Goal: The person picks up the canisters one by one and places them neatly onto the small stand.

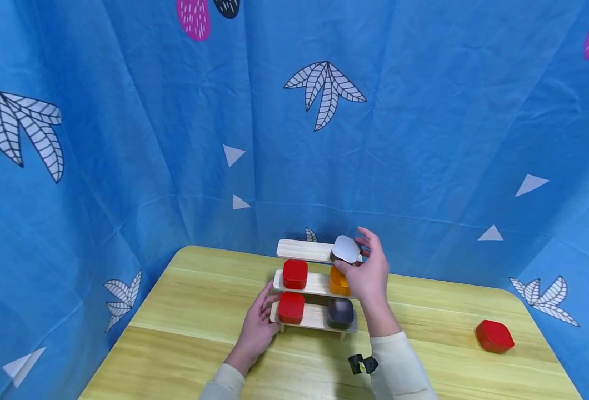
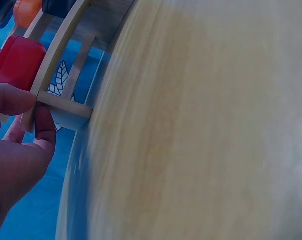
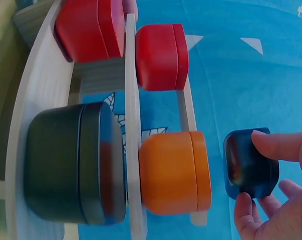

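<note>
A three-tier wooden shelf (image 1: pixel 304 251) stands on the table. My right hand (image 1: pixel 370 275) holds a small dark box (image 3: pixel 251 162) with rounded corners, thumb on one side and fingers on the other, at the right end of the top tier. In the right wrist view, blue cloth shows between that box and the top board. My left hand (image 1: pixel 258 328) grips the left end of a shelf board (image 2: pixel 60 55) between thumb and fingers. Red boxes (image 1: pixel 295 274) sit on the left of the middle and bottom tiers. An orange box (image 3: pixel 173 172) and another dark box (image 1: pixel 340 313) sit on the right.
Another red box (image 1: pixel 494 336) lies alone on the right side of the wooden table (image 1: pixel 184 311). Blue patterned cloth (image 1: pixel 414 166) hangs behind the table and along its sides. A black strap-like item (image 1: pixel 362 364) shows beside the right sleeve.
</note>
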`<state>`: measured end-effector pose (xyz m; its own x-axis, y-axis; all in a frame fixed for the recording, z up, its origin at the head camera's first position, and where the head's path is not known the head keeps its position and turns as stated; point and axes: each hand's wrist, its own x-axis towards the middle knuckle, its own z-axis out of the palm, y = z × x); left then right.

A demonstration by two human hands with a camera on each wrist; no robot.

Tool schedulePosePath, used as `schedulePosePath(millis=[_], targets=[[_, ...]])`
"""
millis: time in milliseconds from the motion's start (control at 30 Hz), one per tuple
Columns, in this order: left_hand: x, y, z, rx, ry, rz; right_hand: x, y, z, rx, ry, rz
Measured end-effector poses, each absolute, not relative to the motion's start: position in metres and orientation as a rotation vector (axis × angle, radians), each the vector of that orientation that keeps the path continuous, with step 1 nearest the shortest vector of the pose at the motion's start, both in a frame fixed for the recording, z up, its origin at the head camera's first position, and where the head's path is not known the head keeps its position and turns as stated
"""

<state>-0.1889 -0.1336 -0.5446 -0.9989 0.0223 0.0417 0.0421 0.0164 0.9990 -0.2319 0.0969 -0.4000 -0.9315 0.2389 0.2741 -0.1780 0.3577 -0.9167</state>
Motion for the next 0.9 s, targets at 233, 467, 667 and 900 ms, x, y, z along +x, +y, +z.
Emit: schedulePosePath(millis=[233, 467, 667, 900], targets=[[-0.19, -0.134, -0.546, -0.087, -2.216, -2.21, -0.238, 0.085, -0.398, 0.012, -2.273, 1.585], [-0.189, -0.134, -0.545, -0.087, -2.217, -2.207, -0.243, 0.077, -0.4, 0.063, -2.288, 1.569], [-0.19, -0.134, -0.545, -0.098, -2.218, -2.211, -0.247, 0.071, -0.403, 0.089, -2.298, 1.562], [-0.19, -0.135, -0.545, -0.102, -2.202, -2.238, -0.248, 0.061, -0.401, 0.114, -2.335, 1.567]])
